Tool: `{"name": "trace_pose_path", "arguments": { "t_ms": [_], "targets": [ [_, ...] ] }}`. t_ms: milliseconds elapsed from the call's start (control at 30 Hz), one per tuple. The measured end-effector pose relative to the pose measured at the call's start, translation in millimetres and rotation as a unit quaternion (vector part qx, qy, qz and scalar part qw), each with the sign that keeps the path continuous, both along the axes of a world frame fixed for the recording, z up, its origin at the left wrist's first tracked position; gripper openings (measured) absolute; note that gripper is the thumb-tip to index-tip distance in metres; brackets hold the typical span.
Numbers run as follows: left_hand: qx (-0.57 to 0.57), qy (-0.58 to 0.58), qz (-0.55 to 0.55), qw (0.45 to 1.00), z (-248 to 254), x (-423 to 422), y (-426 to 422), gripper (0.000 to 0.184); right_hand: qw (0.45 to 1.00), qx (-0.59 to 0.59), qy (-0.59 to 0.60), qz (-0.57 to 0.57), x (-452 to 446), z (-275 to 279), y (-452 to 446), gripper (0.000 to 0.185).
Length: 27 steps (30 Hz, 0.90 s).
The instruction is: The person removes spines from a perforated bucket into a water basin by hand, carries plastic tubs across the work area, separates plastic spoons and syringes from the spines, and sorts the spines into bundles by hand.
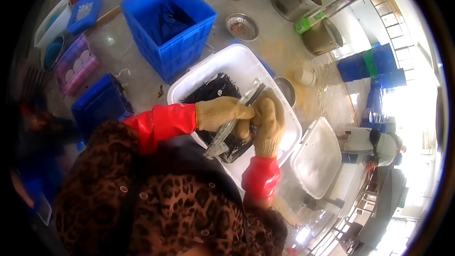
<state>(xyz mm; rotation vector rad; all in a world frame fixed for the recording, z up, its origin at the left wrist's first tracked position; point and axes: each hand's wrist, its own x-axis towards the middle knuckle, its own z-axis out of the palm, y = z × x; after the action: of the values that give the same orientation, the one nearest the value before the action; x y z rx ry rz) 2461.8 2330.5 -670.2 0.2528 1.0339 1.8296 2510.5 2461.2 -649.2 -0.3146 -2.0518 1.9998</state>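
Observation:
Both my hands wear tan work gloves with red cuffs, over a large white tub [181, 86]. My left hand [220, 114] is closed round a long, narrow, clear strip [222, 138] that looks like glass or plastic. The strip lies slanted across the tub, its upper end near a thin dark edge. My right hand [269, 125] has curled fingers right beside the strip; what they grip is hidden. Below the hands, many thin black strips [215, 89] lie jumbled in the tub.
A tall blue crate [166, 57] holding dark material stands beyond the tub. A metal bowl [242, 27] sits on the wet floor. To the right lies a white lid or tray [316, 157]. A blue bin [102, 106] and pink basket [76, 66] are left. Another person [386, 147] is far right.

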Motion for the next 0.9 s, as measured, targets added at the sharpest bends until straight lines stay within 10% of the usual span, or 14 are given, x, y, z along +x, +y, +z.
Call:
{"name": "trace_pose_path", "arguments": {
  "t_ms": [100,233,433,600,700,767,900],
  "targets": [
    [-0.054,-0.011,0.044,0.998,-5,10,-1,0.03,0.978,-0.061,-0.098,0.176,-16,-11,7,0.034],
    [-0.041,-0.055,0.001,0.998,-9,10,-4,0.03,0.977,-0.087,-0.166,0.104,-18,0,7,0.026],
    [-0.033,-0.011,-0.04,0.999,-7,7,0,0.032,0.997,0.045,0.06,-0.025,-70,8,48,0.021],
    [-0.016,-0.035,-0.007,0.999,-21,1,-14,0.031,0.937,-0.299,0.128,-0.131,-66,6,113,0.016],
    [0.041,-0.038,0.09,0.994,-34,-9,-16,0.031,0.981,-0.103,0.052,-0.157,-40,-30,141,0.021],
    [0.054,-0.115,0.215,0.968,-36,-21,-8,0.03,0.908,0.26,-0.181,-0.275,-31,-70,149,0.03],
    [0.29,-0.241,0.242,0.894,-41,-63,10,0.022,0.882,0.239,0.14,-0.38,1,-61,79,0.044]
  ]
}}
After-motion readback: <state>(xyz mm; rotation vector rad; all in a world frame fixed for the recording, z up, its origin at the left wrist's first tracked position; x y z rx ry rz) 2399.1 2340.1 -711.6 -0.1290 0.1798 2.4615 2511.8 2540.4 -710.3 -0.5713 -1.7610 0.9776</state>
